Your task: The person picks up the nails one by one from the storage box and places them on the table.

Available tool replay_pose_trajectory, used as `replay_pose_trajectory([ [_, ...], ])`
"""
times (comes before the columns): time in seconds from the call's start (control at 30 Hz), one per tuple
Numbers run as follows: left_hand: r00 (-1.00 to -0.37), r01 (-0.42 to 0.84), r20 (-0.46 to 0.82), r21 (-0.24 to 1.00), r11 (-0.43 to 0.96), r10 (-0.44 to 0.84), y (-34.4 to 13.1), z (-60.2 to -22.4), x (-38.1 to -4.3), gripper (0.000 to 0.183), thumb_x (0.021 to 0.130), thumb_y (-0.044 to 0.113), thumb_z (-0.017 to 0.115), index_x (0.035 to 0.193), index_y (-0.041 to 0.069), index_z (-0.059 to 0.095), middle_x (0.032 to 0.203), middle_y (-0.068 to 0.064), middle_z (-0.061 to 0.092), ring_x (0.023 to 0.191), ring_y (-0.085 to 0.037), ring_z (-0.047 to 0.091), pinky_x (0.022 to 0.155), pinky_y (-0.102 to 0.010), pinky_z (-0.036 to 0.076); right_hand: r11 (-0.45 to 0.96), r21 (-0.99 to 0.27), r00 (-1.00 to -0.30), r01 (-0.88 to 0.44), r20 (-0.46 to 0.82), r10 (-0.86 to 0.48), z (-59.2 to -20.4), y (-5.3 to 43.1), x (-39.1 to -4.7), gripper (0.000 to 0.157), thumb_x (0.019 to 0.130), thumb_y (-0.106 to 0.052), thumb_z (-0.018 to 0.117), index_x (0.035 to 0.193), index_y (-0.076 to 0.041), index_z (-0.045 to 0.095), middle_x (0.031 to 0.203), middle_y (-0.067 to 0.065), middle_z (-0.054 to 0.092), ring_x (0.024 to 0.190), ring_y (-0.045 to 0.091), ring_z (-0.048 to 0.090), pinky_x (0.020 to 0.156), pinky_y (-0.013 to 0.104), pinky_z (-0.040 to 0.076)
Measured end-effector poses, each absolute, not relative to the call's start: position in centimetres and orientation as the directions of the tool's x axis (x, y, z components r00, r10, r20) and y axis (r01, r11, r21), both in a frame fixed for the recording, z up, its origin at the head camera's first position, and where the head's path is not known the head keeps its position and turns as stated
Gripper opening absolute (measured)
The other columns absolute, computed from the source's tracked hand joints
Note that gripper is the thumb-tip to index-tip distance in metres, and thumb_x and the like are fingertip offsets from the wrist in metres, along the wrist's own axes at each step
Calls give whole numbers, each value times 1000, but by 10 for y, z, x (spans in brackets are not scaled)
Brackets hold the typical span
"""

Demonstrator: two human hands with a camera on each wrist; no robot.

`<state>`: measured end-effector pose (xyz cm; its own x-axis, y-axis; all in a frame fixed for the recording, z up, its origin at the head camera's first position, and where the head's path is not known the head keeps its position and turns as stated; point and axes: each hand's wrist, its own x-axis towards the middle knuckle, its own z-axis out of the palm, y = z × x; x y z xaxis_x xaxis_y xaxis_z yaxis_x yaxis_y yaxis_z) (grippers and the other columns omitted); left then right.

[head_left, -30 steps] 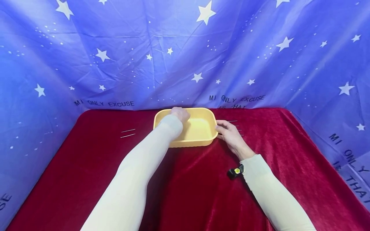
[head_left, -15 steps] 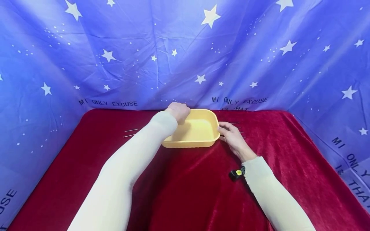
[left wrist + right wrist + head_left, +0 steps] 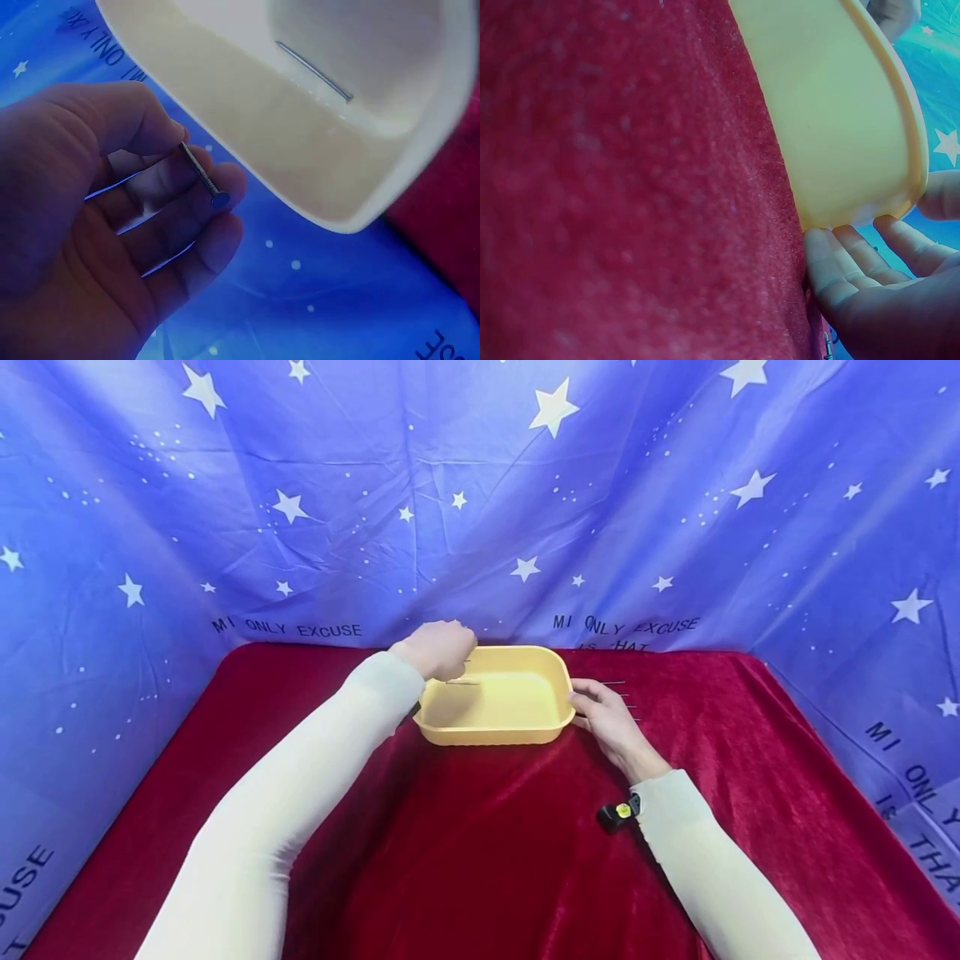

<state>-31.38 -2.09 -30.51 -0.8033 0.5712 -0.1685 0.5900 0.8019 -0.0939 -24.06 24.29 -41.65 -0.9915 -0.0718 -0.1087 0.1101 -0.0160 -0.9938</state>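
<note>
My left hand (image 3: pixel 437 649) is over the back left corner of a yellow plastic box (image 3: pixel 495 736). In the left wrist view its thumb and forefinger pinch a metal nail (image 3: pixel 199 172), head outward, with the other fingers loosely bent beneath. Another nail (image 3: pixel 315 71) lies inside the box, close to the wall. At the opposite end my right hand (image 3: pixel 611 720) holds the box, thumb at the rim and fingertips against the outer wall, as the right wrist view (image 3: pixel 885 300) also shows. Part of the box's left end is hidden by my left hand.
Several thin nails (image 3: pixel 630 707) lie on the red velvet cloth (image 3: pixel 480 843), partly behind my right hand. A blue curtain (image 3: pixel 420 468) with white stars hangs behind and at both sides. A small black camera (image 3: pixel 618 814) sits at my right wrist.
My left hand has moved left from inside the box to its back left corner. A nail now shows inside the box. My arm now covers the nails at left. The right hand keeps its hold.
</note>
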Motion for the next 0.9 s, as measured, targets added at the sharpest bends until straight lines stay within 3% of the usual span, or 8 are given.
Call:
replay_pose_trajectory([
  [0.4,-808,586,-102,-50,809,580,-68,-299,-296,6,82,7,56,78,12,57,76,-3,54,73,-24,52,65,-40,47,-9,-995,-992,97,-96,-78,-418,242,-240,43,99,-9,45,138,7,39,131,27,44,110,27,56,91,34,51],
  [0.6,-822,567,-75,-30,823,564,-93,-300,-289,5,82,10,58,77,12,58,73,-3,55,72,-26,54,65,-42,48,-8,-995,-992,95,-94,-79,-418,244,-240,43,99,-10,45,138,6,39,129,24,46,104,21,58,89,32,51],
  [0.77,-830,556,-52,12,831,555,-116,-306,-282,11,79,7,56,70,13,53,65,-2,50,64,-24,49,59,-38,43,-15,-996,-993,93,-91,-74,-418,243,-240,42,98,-9,46,137,6,40,122,17,50,97,13,60,87,30,52],
  [0.9,-837,546,-34,35,837,547,-133,-311,-276,13,78,6,58,69,14,53,65,-1,50,63,-22,48,59,-37,42,-11,-995,-993,95,-94,-75,-417,243,-239,42,98,-10,46,137,6,40,125,19,49,99,15,60,88,31,52],
])
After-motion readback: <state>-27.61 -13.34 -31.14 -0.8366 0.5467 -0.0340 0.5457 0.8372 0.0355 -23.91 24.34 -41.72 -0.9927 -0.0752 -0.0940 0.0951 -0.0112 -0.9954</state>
